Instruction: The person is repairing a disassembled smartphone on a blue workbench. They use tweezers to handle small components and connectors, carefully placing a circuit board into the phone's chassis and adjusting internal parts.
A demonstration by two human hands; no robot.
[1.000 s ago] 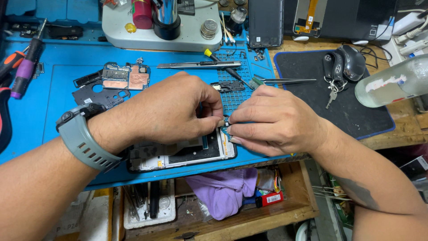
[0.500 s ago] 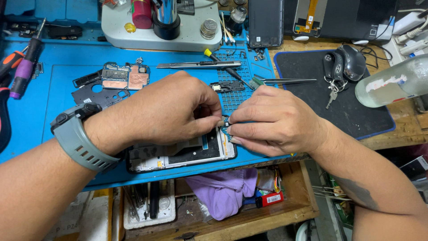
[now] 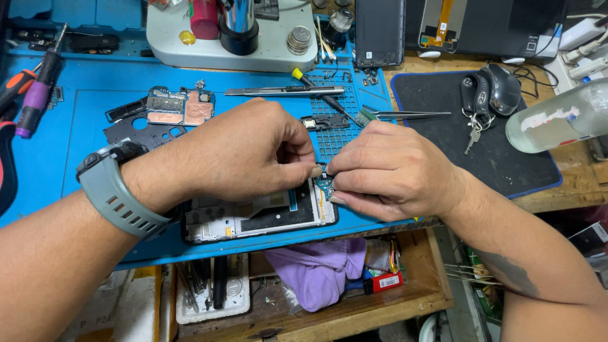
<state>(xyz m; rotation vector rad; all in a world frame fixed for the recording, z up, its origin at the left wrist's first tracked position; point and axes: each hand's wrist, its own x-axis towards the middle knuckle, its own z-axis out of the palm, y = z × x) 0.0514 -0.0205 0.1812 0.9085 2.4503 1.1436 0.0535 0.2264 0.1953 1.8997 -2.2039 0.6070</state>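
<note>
An opened phone frame lies on a work mat. Both hands meet over its right end, left hand beside right hand. Tweezers lie behind them; a circuit board lies behind and left.

Opened phone frame, flat on blue mat, small circuit board at its right end

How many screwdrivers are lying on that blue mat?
3 that I can see: a purple-handled screwdriver and an orange-handled screwdriver at the blue mat's left edge, and a yellow-tipped screwdriver near the top middle. The hands may hide more.
</note>
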